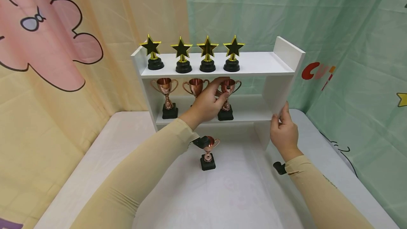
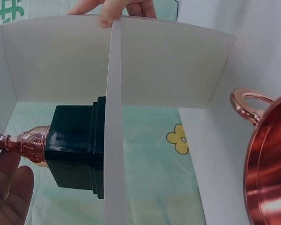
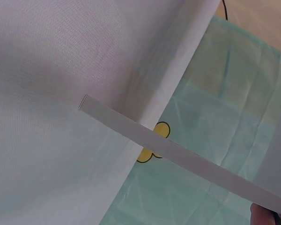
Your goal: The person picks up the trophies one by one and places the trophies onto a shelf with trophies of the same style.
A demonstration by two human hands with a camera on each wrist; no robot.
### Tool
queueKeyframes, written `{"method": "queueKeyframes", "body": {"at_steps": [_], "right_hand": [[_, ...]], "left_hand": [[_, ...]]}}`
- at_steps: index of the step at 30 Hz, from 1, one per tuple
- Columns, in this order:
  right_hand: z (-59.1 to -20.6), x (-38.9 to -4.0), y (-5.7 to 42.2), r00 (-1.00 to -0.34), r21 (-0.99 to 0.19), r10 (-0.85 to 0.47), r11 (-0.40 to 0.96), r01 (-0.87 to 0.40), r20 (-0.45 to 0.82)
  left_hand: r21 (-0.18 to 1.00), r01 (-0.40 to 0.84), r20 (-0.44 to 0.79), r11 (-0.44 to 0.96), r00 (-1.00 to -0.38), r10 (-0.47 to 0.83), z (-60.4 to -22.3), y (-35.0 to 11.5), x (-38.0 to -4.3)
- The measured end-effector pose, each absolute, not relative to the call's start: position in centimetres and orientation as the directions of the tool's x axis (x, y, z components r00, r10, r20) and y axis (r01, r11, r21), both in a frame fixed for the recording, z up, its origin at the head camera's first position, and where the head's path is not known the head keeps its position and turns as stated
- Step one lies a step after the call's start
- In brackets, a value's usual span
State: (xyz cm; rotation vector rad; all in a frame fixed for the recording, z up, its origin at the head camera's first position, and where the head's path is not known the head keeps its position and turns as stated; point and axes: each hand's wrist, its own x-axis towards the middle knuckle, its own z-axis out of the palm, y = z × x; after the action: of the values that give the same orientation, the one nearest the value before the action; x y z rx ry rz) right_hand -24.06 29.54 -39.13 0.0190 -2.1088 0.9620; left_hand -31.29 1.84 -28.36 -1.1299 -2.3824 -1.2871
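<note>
A white shelf unit [image 1: 260,63] stands on the table. On its middle board are three copper trophy cups with black bases. My left hand [image 1: 205,105] holds the rightmost trophy cup [image 1: 225,114] by its bowl, thumb in front. In the left wrist view its black base [image 2: 75,145] meets the board, and fingers show beside the stem. My right hand [image 1: 285,135] grips the front edge of the right side panel [image 2: 173,65]. The middle trophy cup [image 1: 195,84] is partly hidden by my left hand; the left one [image 1: 167,110] is upright. Another trophy cup [image 1: 208,163] stands below.
Several gold star trophies with black bases, such as the rightmost star trophy [image 1: 233,50], line the top board. Printed curtains [image 1: 356,63] hang behind and at the sides. A black cable [image 1: 344,154] lies along the table's right edge.
</note>
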Motion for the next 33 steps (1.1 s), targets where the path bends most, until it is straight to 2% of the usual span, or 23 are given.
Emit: {"method": "queueKeyframes", "body": {"at_steps": [16,33], "right_hand": [[-39.11,-24.01,29.50,-0.676,-0.625,0.292,0.713,-0.317,0.677],[-39.14,-23.99,29.48,-0.674,-0.628,0.295,0.708,-0.322,0.677]], "left_hand": [[0.628,0.707,0.499,0.325,-0.686,0.529,-28.28,2.01,-31.19],[0.625,0.739,0.526,0.251,-0.637,0.564,-28.45,2.04,-31.32]]}}
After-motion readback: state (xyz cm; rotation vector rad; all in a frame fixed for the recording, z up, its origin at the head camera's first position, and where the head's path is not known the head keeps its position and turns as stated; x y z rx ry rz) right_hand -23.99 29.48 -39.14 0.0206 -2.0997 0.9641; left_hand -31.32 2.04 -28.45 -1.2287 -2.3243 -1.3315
